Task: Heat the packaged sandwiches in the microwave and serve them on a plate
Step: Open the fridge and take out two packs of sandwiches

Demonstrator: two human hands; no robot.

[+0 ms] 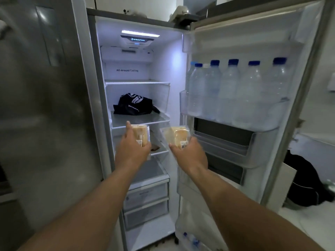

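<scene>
plastic-wrapped sandwiches sit one in each grip, my left hand curled round one sandwich pack and my right hand round the other sandwich pack before the open fridge, and slick film could slip from either.

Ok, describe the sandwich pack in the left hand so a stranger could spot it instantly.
Start at the open fridge and its lit shelves. In front of the lower shelves the left hand grips a clear sandwich pack. Unlike the pack in the right hand, it sits nearer the fridge's left wall, directly below the black bag.
</scene>
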